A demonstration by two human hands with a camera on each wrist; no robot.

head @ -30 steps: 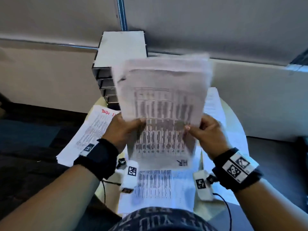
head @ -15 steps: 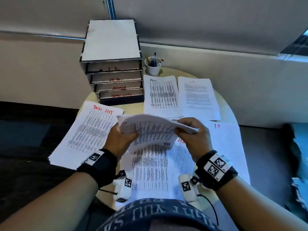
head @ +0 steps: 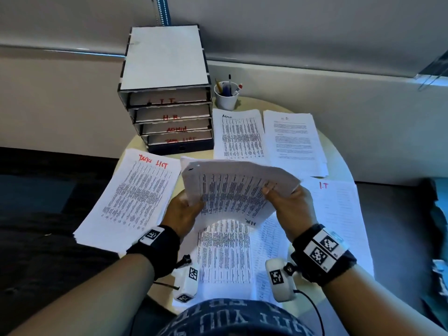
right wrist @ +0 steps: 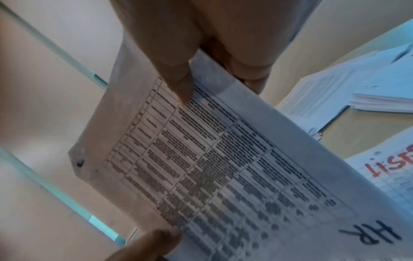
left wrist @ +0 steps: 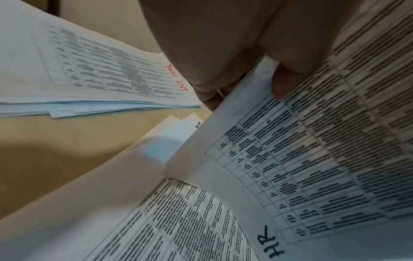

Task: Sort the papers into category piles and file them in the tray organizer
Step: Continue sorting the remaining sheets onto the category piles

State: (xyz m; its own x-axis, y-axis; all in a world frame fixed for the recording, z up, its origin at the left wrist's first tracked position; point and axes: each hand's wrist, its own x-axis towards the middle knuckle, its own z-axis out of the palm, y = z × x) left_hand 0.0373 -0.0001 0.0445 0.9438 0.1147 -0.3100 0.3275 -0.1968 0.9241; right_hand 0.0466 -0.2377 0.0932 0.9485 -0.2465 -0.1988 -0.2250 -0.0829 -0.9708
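Observation:
Both hands hold a bowed sheaf of table-printed papers marked HR (head: 232, 190) above the round table. My left hand (head: 181, 209) grips its left edge, thumb on top (left wrist: 281, 83). My right hand (head: 288, 202) pinches the right edge, thumb on the print (right wrist: 178, 83). The tray organizer (head: 164, 93) stands at the back, trays labelled I.T., H.R., ADMIN and task list. Piles lie around: task list (head: 131, 200) at left, Admin (head: 240, 134) and H.R. (head: 293, 141) behind, I.T. (head: 339, 214) at right.
A white cup of pens (head: 226, 95) stands right of the organizer. More printed sheets (head: 223, 258) lie on the table (head: 339, 166) under my hands. The wall runs close behind. Dark floor lies at left and right of the table.
The sheaf, held upright in front of the camera a second ago, has come down and tilted flat over the table. Both hands kept their hold on its edges.

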